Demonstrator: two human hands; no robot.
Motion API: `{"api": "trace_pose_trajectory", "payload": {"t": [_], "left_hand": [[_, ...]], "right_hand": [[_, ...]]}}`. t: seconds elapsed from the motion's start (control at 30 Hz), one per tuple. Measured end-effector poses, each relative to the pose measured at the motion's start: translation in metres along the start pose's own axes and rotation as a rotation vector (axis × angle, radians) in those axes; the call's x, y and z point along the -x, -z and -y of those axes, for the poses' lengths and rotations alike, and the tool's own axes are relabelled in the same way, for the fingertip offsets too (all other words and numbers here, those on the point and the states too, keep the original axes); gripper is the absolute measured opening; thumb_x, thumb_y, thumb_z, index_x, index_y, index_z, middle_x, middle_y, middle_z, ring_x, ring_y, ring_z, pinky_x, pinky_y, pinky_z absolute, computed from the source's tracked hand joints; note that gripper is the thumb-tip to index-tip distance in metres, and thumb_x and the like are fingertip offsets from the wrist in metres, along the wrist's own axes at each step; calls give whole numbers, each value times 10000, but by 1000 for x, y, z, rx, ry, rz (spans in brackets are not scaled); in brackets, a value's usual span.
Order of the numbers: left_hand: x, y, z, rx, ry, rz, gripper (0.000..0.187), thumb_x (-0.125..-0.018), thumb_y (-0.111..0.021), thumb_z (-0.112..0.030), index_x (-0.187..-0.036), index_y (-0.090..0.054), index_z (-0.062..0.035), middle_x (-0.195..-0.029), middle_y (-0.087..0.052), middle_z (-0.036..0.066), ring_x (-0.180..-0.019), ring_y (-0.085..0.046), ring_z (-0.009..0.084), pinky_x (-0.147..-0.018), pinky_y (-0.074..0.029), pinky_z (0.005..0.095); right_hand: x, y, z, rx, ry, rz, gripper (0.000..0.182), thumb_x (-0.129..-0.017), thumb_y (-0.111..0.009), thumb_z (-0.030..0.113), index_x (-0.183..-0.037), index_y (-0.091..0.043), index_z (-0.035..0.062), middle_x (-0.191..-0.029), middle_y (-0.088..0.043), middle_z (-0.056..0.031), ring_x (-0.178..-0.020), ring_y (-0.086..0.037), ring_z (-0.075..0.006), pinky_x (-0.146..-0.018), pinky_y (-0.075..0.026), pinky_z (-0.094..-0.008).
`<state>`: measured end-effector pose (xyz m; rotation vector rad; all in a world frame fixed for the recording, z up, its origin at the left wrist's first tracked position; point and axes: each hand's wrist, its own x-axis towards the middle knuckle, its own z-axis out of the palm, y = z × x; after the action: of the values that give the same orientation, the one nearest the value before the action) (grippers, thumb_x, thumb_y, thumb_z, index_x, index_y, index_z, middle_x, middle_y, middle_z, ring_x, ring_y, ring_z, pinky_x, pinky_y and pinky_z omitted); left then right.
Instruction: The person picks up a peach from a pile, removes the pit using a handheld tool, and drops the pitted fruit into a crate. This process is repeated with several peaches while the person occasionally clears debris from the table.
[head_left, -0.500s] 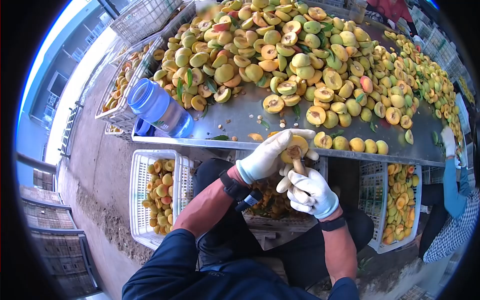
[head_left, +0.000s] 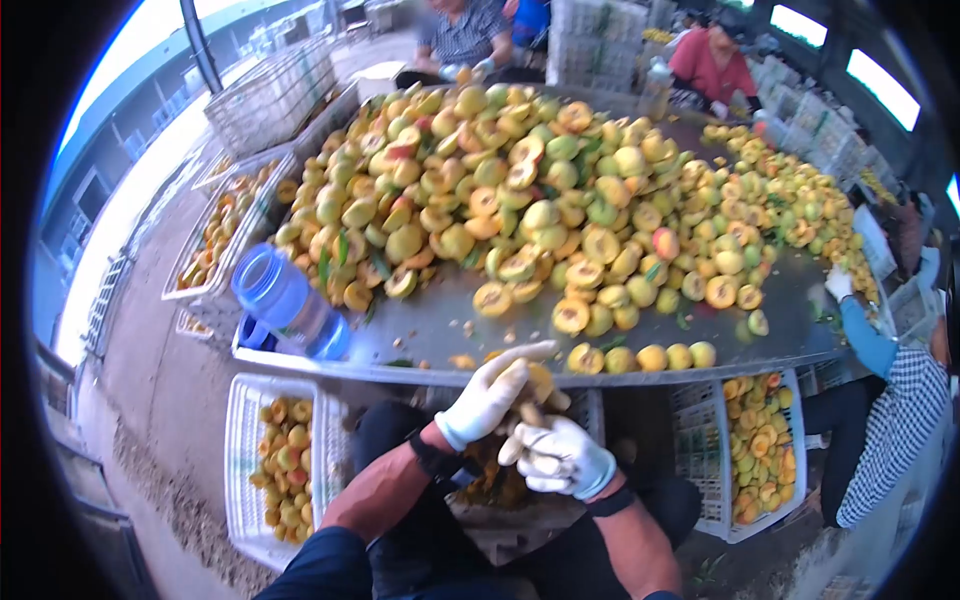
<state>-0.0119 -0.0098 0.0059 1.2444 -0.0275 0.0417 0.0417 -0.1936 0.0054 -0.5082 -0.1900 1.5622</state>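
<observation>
My left hand (head_left: 487,397), in a white glove, is closed around a yellow peach half (head_left: 538,381) just below the front edge of the metal table (head_left: 420,335). My right hand (head_left: 557,456), also gloved, grips a small pitting tool (head_left: 527,411) whose tip touches the fruit. Both hands meet over my lap, above a crate of cut fruit. A big heap of whole and halved peaches (head_left: 540,190) covers the table beyond them.
A blue plastic bottle (head_left: 285,302) lies on the table's left corner. White crates of peaches stand at the lower left (head_left: 275,465), lower right (head_left: 755,445) and far left (head_left: 215,235). A co-worker's gloved hand and blue sleeve (head_left: 860,325) reach in at right; other people sit at the far side.
The view has tilted up, showing more of the table and the people beyond it. My hands stay together on the peach half, now lower in view.
</observation>
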Motion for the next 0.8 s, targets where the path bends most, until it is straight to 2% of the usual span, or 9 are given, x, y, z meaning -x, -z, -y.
{"api": "trace_pose_trajectory", "payload": {"t": [0.07,0.13,0.27,0.4,0.57,0.6,0.63,0.67,0.8], "left_hand": [[0,-3,-19,64,74,73,687,-1049,-480,-526,-1530,-386,-45,-1131,-722,187,-867,-693,136,-759,-564,257],[-1,-1,-19,82,71,96,703,-1039,-502,-530,-1530,-385,-42,-1144,-715,194,-830,-697,135,-718,-564,245],[2,-4,-12,95,64,-61,621,-1049,-491,-511,-1422,-505,-14,-1133,-702,242,-746,-691,157,-711,-583,269],[7,-5,-6,102,72,-126,657,-1058,-425,-550,-1365,-527,22,-955,-712,233,-782,-723,239,-706,-609,325],[10,-3,-6,32,53,-74,694,-1044,-435,-577,-1387,-515,21,-948,-714,224,-841,-745,280,-695,-605,317],[12,-1,-7,-11,77,-79,707,-1035,-446,-592,-1393,-524,12,-948,-720,185,-806,-737,228,-668,-588,286],[13,1,-5,-23,93,-69,701,-1032,-450,-597,-1383,-545,2,-948,-721,158,-794,-723,191,-662,-574,267],[13,2,-5,-35,104,-59,695,-1030,-454,-602,-1372,-566,-8,-949,-722,130,-782,-710,155,-657,-561,248],[16,0,-14,-78,144,-48,648,-1040,-446,-590,-1309,-633,-31,-943,-709,64,-760,-659,95,-669,-530,219]], "right_hand": [[-3,15,-4,-82,15,86,246,-1069,-468,159,-1215,-566,-13,-891,-683,-109,-383,-362,-7,-355,-318,-174],[3,-9,2,-58,43,-51,328,-1087,-458,225,-1147,-614,-57,-515,-396,73,-367,-302,4,-360,-278,-165],[-5,6,-1,34,20,81,389,-1106,-421,257,-1123,-636,-66,-525,-329,97,-365,-262,-1,-345,-279,-174],[-13,2,-6,-75,-12,150,399,-1102,-430,235,-1106,-632,-109,-493,-350,85,-351,-280,1,-335,-289,-168],[-12,9,-9,-87,-36,160,373,-1101,-434,226,-1081,-626,-94,-495,-378,75,-345,-290,-5,-332,-300,-169],[-14,11,-12,-114,-47,172,373,-1101,-433,227,-1082,-625,-92,-497,-385,70,-344,-293,-6,-330,-301,-171],[-12,13,-13,-180,-47,169,305,-1098,-438,215,-1181,-583,-40,-675,-575,-16,-382,-336,-8,-326,-302,-167],[-10,14,-13,-140,-47,175,294,-1098,-434,213,-1228,-550,-24,-772,-625,-52,-393,-343,-7,-327,-305,-166],[-10,17,-15,-99,-83,226,355,-1101,-432,235,-1118,-608,-73,-544,-426,54,-366,-282,-2,-341,-282,-168]]}}
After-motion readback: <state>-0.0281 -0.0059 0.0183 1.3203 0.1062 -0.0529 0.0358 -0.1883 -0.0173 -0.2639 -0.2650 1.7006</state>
